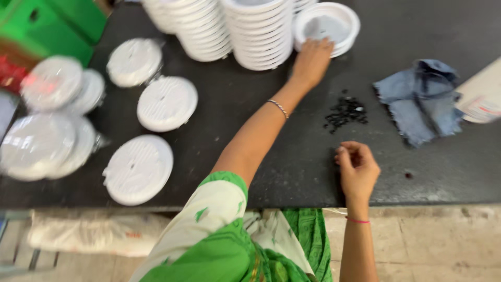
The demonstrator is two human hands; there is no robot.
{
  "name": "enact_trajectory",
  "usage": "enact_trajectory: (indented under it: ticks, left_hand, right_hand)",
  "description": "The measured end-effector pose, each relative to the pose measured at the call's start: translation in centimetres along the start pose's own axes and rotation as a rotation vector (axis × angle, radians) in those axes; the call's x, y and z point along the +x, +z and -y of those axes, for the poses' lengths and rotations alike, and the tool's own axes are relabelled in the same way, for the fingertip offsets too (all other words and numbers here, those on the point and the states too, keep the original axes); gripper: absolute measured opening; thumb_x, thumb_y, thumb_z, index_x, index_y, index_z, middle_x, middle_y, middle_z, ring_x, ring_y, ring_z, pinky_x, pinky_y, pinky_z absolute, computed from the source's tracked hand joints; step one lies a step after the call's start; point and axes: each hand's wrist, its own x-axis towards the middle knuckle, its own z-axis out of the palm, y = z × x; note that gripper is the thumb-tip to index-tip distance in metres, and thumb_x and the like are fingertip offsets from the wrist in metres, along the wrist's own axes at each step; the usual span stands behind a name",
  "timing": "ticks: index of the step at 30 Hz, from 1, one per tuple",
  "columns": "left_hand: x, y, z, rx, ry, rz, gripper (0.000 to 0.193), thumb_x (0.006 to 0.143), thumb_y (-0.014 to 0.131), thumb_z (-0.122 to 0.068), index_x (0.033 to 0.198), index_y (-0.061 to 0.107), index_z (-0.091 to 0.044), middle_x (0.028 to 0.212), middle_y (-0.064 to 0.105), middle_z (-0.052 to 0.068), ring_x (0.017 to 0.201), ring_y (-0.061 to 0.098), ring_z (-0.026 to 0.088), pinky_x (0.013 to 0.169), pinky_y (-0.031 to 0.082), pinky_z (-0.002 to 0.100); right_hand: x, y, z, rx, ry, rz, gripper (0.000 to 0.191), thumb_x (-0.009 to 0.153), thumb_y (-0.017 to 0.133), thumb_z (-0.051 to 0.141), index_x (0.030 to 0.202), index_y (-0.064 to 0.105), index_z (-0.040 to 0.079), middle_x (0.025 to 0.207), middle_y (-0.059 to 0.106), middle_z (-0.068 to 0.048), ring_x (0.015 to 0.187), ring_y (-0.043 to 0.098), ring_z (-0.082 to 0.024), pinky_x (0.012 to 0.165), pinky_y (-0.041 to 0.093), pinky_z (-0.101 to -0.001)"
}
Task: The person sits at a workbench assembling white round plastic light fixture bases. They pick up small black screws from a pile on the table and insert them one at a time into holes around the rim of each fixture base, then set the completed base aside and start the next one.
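We are reaching our left hand (312,60), fingers spread, onto a white ring (327,25); our right hand (357,169) is pinching small black screws (345,112) nearby.

left hand (313,60) touching white ring stack (327,25) | right hand (357,169) curled near black bits (345,112)

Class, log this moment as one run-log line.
left hand: reaching to white round plastic ring | right hand: curled, pinching something small near small black pieces | black worktop
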Motion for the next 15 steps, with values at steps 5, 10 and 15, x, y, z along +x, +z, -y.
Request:
enact_trajectory:
  ticks: [5, 10, 15]
  left_hand:
    - [-7.9, -1.6, -1.6, -0.049, 0.088, -0.143, 0.05, 0.095, 0.056, -0.013, 0.145, 0.051, -0.014, 0.148, 0.054, 0.005, 0.142, 0.051, 0.027, 0.114, 0.043, 0.052]
    - [-17.5, -5.4, -3.4, -0.173, -0.095, -0.135, 0.07, 0.087, 0.067, -0.012, 0.151, 0.041, -0.017, 0.159, 0.04, 0.013, 0.145, 0.047, 0.031, 0.123, 0.036, 0.052]
    - [-22.6, -13.6, 2.7, -0.047, -0.334, -0.109, 0.071, 0.081, 0.076, -0.019, 0.145, 0.047, -0.013, 0.153, 0.045, 0.015, 0.142, 0.047, 0.033, 0.12, 0.038, 0.054]
  right_hand:
    - [-2.1, -0.8, -0.2, -0.147, -0.159, 0.074, 0.005, 0.105, 0.07, -0.004, 0.11, 0.072, -0.005, 0.098, 0.071, -0.007, 0.089, 0.069, -0.012, 0.082, 0.057, -0.0251]
    - [-4.8, -0.6, 0.5, -0.035, -0.199, 0.19, 0.007, 0.108, 0.064, -0.013, 0.114, 0.066, -0.01, 0.101, 0.071, -0.012, 0.091, 0.072, -0.015, 0.086, 0.06, -0.0248]
    - [-6.3, 0.7, 1.5, 0.072, -0.156, 0.224, 0.006, 0.108, 0.063, -0.014, 0.114, 0.063, -0.011, 0.11, 0.07, -0.014, 0.093, 0.072, -0.015, 0.089, 0.062, -0.0257]
